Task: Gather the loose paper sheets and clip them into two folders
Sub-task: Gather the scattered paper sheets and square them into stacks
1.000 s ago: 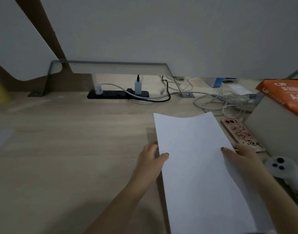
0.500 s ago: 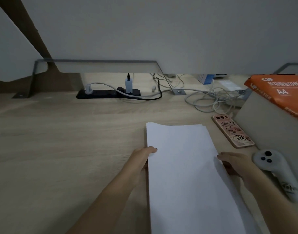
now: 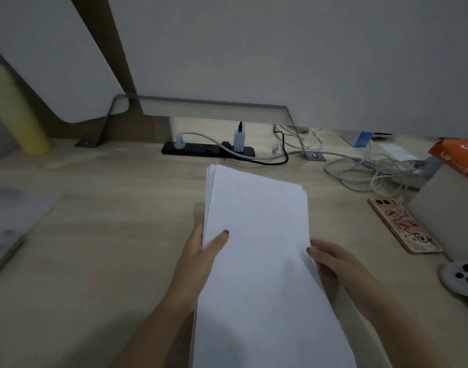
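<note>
Fingers [image 3: 199, 235] of the left hand [image 3: 198, 258] tucked under the left edge of the stack of paper sheets [image 3: 256, 235], thumb laid on top: a pinch across that edge. Left forearm in from the lower left, wrist straight. Right hand [image 3: 333, 261] at the opposite edge, fingers close together and slightly curled, the lower ones partly hidden by the paper; cannot tell whether pinching or only touching. Right forearm in from the lower right. Stack in the middle of the desk [image 3: 108, 235], between both hands, long side running away toward the black power strip [image 3: 207, 150].

Half a second back: left hand only alongside the edge, thumb not on top, far edge squarer. Now skewed, far left corner fanned into several separate edges. View swung left as well, with a yellow cylinder [image 3: 23, 120] and a blurred frosted folder [image 3: 10, 221] brought in at the left.

White matte paper, thin, rectangular. Pale wood-grain desk top. Grey-white cables [image 3: 360, 171] in loose coils right of the strip, white plugs in it. Phone [image 3: 405, 227] in a pink cartoon-print case lying flat to the right, well apart from the stack. White rounded controller [image 3: 461, 277] with black buttons near the right border. Orange paper-ream wrapper [image 3: 458, 158] beyond it.
</note>
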The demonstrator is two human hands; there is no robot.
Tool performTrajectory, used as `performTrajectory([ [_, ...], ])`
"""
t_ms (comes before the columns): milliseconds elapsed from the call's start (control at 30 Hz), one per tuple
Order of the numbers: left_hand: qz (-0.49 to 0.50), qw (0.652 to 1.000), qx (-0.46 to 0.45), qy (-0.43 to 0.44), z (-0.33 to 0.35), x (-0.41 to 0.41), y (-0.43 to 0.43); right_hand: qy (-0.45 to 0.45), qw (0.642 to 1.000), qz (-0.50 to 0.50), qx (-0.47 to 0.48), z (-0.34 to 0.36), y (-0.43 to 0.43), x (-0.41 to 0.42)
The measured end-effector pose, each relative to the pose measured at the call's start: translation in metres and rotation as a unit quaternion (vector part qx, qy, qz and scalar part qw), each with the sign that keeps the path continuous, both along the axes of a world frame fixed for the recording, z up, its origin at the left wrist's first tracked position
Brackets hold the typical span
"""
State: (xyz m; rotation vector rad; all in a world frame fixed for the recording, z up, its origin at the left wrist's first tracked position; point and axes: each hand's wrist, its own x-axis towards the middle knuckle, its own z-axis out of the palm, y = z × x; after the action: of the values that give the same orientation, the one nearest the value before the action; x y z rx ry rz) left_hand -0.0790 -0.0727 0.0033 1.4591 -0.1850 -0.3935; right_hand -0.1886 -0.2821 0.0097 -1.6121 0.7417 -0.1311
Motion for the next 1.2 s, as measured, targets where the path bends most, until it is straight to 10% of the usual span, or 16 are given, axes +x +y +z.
performTrajectory([
  [133, 0.023, 0.992, -0.101, -0.077, 0.047, 0.004, 0.027, -0.076, 0.987, 0.064, 0.129, 0.023, 0.023, 0.021],
  [367, 0.076, 0.956, -0.219, -0.18, 0.109, 0.022, 0.076, -0.255, 0.945, 0.181, 0.093, 0.092, 0.06, 0.053],
  [900, 0.137, 0.935, -0.213, -0.248, 0.117, 0.014, 0.106, -0.289, 0.921, 0.234, 0.113, 0.103, 0.091, 0.064],
  [1200, 0.111, 0.981, -0.124, -0.102, 0.082, 0.018, 0.105, -0.233, 0.94, 0.213, 0.133, 0.079, 0.093, 0.072],
])
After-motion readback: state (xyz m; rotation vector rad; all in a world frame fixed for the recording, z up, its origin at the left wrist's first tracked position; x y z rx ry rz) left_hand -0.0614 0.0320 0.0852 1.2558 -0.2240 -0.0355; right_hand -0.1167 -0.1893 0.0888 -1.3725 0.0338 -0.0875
